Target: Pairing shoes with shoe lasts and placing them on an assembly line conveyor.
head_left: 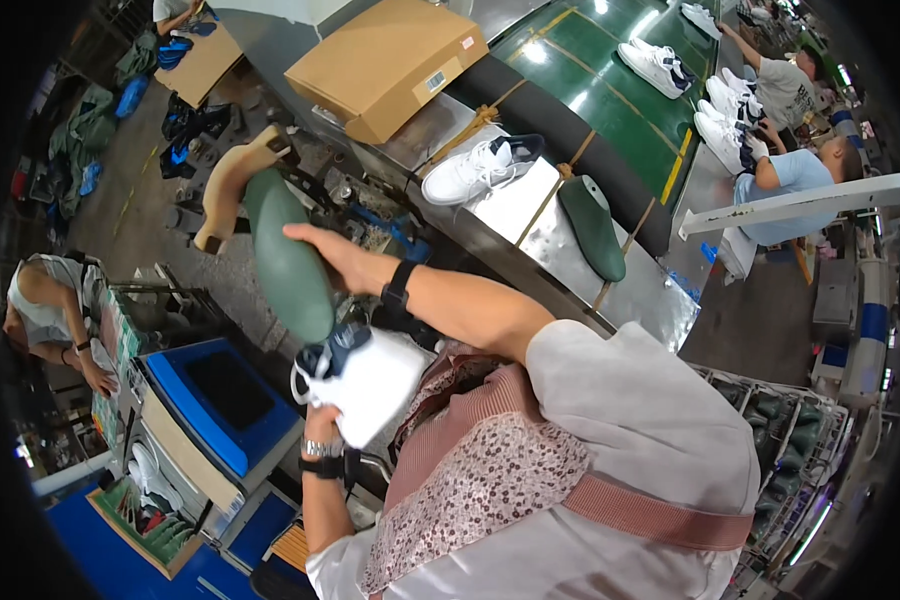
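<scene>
My right hand (332,252) is closed round a long green shoe last (285,262), its thumb lying along the near side. My left hand (320,422) grips a white sneaker (385,382) with a navy collar and loose white laces. One end of the last meets the navy collar; whether it sits inside the opening or only against it I cannot tell. Just past the last stands a curved tan block (228,190), apart from both hands. The left hand's fingers are mostly hidden by the sneaker.
On the metal ledge to the right lie another white sneaker (475,172), a second green last (592,228) and a cardboard box (388,62). Beyond runs a green conveyor (570,62) with sneakers. A blue machine (215,400) stands at left. Co-workers sit on both sides.
</scene>
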### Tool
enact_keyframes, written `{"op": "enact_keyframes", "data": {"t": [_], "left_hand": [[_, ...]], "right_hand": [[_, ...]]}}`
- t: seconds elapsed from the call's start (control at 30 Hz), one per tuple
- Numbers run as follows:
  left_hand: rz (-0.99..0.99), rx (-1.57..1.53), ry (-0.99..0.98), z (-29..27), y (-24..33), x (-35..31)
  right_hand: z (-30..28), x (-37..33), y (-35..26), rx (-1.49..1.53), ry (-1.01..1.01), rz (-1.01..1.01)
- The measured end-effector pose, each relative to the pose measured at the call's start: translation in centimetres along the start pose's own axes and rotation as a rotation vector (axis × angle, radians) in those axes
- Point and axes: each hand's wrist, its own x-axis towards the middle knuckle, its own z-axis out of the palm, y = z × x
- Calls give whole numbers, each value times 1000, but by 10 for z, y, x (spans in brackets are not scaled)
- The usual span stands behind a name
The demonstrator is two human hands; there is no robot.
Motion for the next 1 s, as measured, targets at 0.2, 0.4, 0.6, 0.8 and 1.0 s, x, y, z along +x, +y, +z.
{"op": "enact_keyframes", "data": {"t": [0.2, 0.4, 0.6, 0.8, 1.0], "left_hand": [[-139, 329, -62, -3, -1, -23], [82, 635, -84, 139, -6, 84], [329, 1051, -286, 322, -19, 186], [578, 1586, -346, 406, -68, 299], [607, 1859, -335, 414, -53, 313]], "right_hand": [[-11, -58, -25, -299, -99, -312], [-121, -185, -118, -986, 411, -1001], [-244, -345, -141, -1224, 1330, -839], [-405, -413, -18, -1400, 1470, -626], [-382, -411, -29, -1246, 1443, -651]]}}
